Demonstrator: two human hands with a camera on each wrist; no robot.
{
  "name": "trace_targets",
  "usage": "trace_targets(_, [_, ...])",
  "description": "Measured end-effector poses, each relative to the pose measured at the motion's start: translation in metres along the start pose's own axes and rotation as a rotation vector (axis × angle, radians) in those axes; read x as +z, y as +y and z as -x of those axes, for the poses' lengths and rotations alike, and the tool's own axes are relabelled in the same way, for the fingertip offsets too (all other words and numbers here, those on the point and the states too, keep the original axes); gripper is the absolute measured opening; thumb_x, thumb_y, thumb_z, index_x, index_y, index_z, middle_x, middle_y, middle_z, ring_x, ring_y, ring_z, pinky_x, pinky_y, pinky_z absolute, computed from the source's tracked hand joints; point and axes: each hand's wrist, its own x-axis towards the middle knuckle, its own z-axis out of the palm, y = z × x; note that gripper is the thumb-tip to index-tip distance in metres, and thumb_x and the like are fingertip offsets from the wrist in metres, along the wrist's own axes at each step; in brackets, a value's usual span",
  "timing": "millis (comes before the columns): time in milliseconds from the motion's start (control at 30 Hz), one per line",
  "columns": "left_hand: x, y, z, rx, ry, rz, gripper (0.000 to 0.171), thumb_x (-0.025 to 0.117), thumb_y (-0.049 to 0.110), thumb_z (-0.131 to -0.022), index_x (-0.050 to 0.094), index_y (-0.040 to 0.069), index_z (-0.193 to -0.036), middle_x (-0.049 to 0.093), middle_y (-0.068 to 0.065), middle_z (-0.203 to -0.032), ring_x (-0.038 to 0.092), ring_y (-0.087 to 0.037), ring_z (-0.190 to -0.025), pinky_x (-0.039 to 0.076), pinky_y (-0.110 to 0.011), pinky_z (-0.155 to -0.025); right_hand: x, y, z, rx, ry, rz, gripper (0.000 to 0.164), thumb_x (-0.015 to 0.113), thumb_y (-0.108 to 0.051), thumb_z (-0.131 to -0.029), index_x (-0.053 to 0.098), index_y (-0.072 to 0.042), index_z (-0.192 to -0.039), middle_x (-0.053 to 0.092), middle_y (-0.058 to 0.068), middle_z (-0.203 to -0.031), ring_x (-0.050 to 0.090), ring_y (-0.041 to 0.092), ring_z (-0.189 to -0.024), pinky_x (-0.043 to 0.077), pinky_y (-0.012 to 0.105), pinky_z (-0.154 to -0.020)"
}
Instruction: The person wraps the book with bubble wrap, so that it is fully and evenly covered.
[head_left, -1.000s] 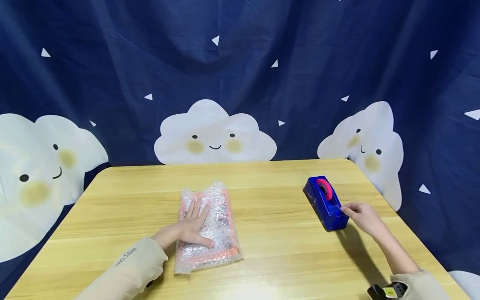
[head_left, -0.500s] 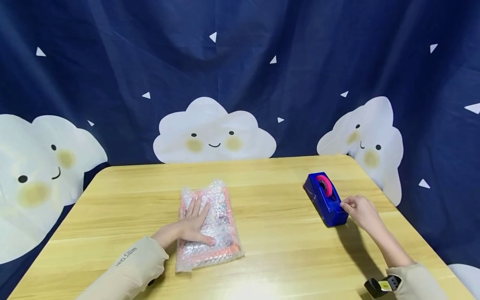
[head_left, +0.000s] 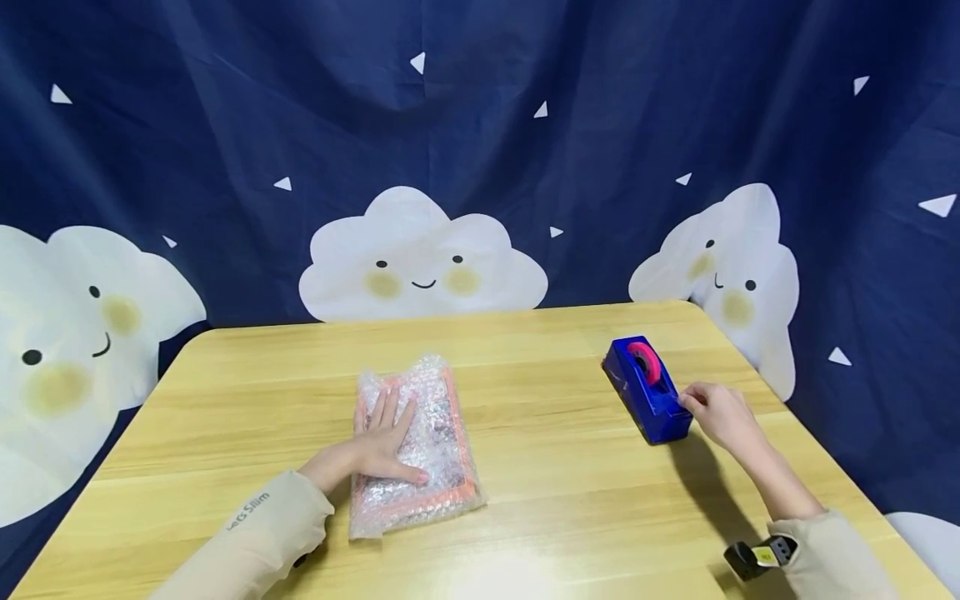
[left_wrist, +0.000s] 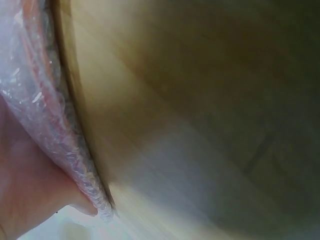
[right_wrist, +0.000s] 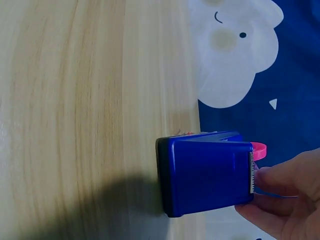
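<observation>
A flat, orange-bordered item in bubble wrap (head_left: 442, 454) lies on the table. My left hand (head_left: 384, 450) rests on it with fingers spread; the left wrist view catches the thumb side against the wrap's edge (left_wrist: 65, 125). To the right stands a blue tape dispenser (head_left: 651, 408) with a pink-cored roll (head_left: 645, 363). At its front end, my right hand (head_left: 723, 414) pinches the tape between thumb and forefinger. Seen from the right wrist, those fingers (right_wrist: 280, 175) are close against the toothed cutter (right_wrist: 252, 172). The clear tape itself is hard to make out.
The light wooden table (head_left: 540, 417) has rounded far corners. Behind it hangs a dark blue curtain (head_left: 480, 108) printed with white clouds and triangles. A black device (head_left: 757, 557) is strapped at the right cuff.
The whole view has shifted slightly. The left hand stays flat on the bubble wrap, and the right hand stays at the dispenser's front end.
</observation>
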Motion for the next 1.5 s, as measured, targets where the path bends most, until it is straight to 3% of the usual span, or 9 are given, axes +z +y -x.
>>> trace_targets(200, [-0.001, -0.001, 0.000, 0.004, 0.000, 0.001, 0.123, 0.062, 0.068, -0.067, -0.004, -0.001, -0.144, -0.025, -0.029, -0.143, -0.026, -0.043, -0.130, -0.025, -0.060, -0.095, -0.004, -0.002, -0.003, -0.004, 0.007, -0.036, 0.017, 0.054, -0.008, -0.089, 0.063, 0.006, -0.084, 0.064, 0.018, -0.077, 0.059, 0.037, -0.075, 0.044, 0.049, -0.066])
trace_targets(500, [-0.001, -0.001, -0.002, -0.005, 0.006, -0.004, 0.122, 0.064, 0.067, -0.067, -0.002, 0.000, -0.145, -0.025, -0.028, -0.143, -0.025, -0.043, -0.131, -0.024, -0.060, -0.096, -0.006, -0.003, -0.003, 0.029, -0.034, -0.053, 0.021, 0.051, -0.010, -0.091, 0.064, 0.004, -0.082, 0.058, 0.008, -0.068, 0.050, 0.020, -0.065, 0.037, 0.033, -0.059])
trace_targets(700, [-0.002, 0.000, -0.003, -0.005, 0.003, 0.000, 0.122, 0.064, 0.066, -0.067, -0.002, -0.001, -0.145, -0.025, -0.028, -0.143, -0.024, -0.043, -0.131, -0.022, -0.061, -0.097, -0.008, -0.009, -0.005, 0.068, -0.056, -0.098, 0.023, 0.049, -0.012, -0.093, 0.063, 0.005, -0.085, 0.057, 0.008, -0.066, 0.054, 0.015, -0.054, 0.040, 0.029, -0.055])
trace_targets(867, [-0.001, -0.001, -0.002, -0.005, 0.004, -0.005, 0.122, 0.064, 0.066, -0.067, -0.002, 0.000, -0.145, -0.025, -0.029, -0.143, -0.024, -0.044, -0.131, -0.022, -0.061, -0.097, -0.008, -0.010, -0.003, 0.143, -0.141, -0.184, 0.028, 0.043, -0.016, -0.097, 0.057, 0.008, -0.093, 0.064, 0.022, -0.079, 0.065, 0.022, -0.058, 0.051, 0.028, -0.053])
trace_targets(1033, [-0.001, -0.002, -0.002, 0.000, 0.005, -0.006, 0.122, 0.064, 0.066, -0.067, -0.002, 0.000, -0.145, -0.025, -0.029, -0.143, -0.025, -0.043, -0.130, -0.023, -0.062, -0.096, -0.005, -0.011, 0.000, 0.187, -0.169, -0.249, 0.030, 0.038, -0.017, -0.099, 0.051, 0.010, -0.100, 0.055, 0.038, -0.104, 0.067, 0.027, -0.066, 0.055, 0.034, -0.060])
trace_targets(1300, [-0.002, -0.001, -0.002, 0.002, -0.004, -0.004, 0.121, 0.064, 0.065, -0.068, -0.003, -0.001, -0.145, -0.026, -0.028, -0.143, -0.026, -0.043, -0.130, -0.023, -0.062, -0.096, -0.003, -0.009, 0.004, 0.200, -0.154, -0.321, 0.035, 0.034, -0.021, -0.100, 0.047, 0.011, -0.106, 0.048, 0.041, -0.112, 0.067, 0.028, -0.070, 0.055, 0.035, -0.065])
trace_targets(1500, [-0.003, 0.000, -0.002, 0.000, -0.005, -0.006, 0.122, 0.064, 0.066, -0.068, -0.003, -0.001, -0.145, -0.026, -0.029, -0.143, -0.025, -0.044, -0.130, -0.023, -0.061, -0.096, 0.002, -0.004, 0.013, 0.191, -0.090, -0.542, 0.035, 0.031, -0.018, -0.100, 0.044, 0.015, -0.101, 0.043, 0.037, -0.115, 0.064, 0.010, -0.067, 0.055, 0.027, -0.067])
